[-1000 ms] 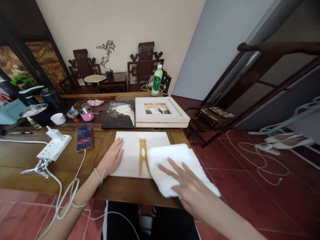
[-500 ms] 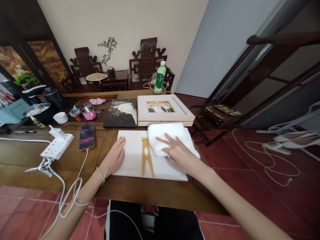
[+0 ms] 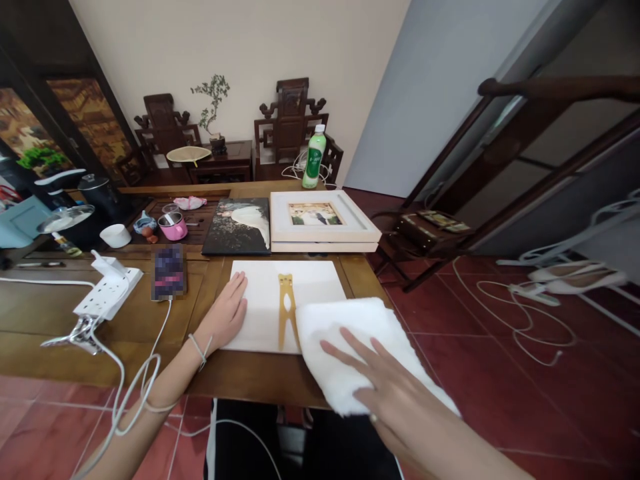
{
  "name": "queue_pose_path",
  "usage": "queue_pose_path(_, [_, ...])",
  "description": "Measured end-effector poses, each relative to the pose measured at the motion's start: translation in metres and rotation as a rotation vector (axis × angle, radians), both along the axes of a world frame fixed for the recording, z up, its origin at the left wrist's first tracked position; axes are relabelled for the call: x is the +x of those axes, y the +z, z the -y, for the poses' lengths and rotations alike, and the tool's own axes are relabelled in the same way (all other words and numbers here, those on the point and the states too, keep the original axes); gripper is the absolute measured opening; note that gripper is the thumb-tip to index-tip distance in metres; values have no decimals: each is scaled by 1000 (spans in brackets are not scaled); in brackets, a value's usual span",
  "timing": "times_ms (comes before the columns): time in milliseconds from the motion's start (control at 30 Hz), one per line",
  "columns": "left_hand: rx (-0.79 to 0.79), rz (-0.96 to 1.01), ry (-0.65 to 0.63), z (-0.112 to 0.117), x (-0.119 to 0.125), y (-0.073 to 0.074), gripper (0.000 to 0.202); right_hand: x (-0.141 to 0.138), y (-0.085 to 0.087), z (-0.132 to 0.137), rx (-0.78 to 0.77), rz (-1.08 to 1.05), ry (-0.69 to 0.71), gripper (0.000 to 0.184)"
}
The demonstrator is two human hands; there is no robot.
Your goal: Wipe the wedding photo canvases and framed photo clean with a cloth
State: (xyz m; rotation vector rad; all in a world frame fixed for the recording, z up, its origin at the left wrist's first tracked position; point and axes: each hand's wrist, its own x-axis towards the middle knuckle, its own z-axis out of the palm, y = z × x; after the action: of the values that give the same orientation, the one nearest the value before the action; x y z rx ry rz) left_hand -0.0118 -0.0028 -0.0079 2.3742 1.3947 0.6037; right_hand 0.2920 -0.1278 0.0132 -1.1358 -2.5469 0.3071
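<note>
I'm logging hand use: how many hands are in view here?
2: the left hand on the left edge of the white board, the right hand on the white cloth. No others show.

Surface (image 3: 250, 375): wood, lightly glossy. Towel (image 3: 345, 317), near right corner: fluffy cloth, matt. Board (image 3: 261, 308): smooth, matt. Bottle (image 3: 314, 159), far edge: glossy plastic.

From where I stand I count two hands: one white cloth (image 3: 345, 317) under the right hand (image 3: 390, 387), one pale panel (image 3: 257, 317) under the left hand (image 3: 225, 315), one yellow bear-shaped piece (image 3: 285, 291) between them. Left of the left hand: one phone (image 3: 169, 270), one power strip (image 3: 107, 297), one pink mug (image 3: 175, 232). Beyond both: one green bottle (image 3: 315, 157), two carved chairs (image 3: 293, 100).
</note>
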Motion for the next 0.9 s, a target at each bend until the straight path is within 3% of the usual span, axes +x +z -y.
queue_pose_path(167, [12,7,-6,0,-1,-2,50,-20,25,-59,-67,179,-125,40])
queue_pose_path(267, [26,8,-12,0,-1,-2,49,-42,29,-94,-108,218,-208,47])
queue_pose_path(367, [24,2,-9,0,-1,-2,49,-63,28,-108,-51,268,-216,50])
queue_pose_path(467, [19,-6,-9,0,0,-1,50,-75,25,-96,21,310,-185,46])
queue_pose_path(733, [6,-32,-10,1,1,1,50,-67,8,-14,140,158,-9,18])
queue_pose_path(900, [11,-33,-9,1,1,1,51,-60,18,-13,39,131,2,31])
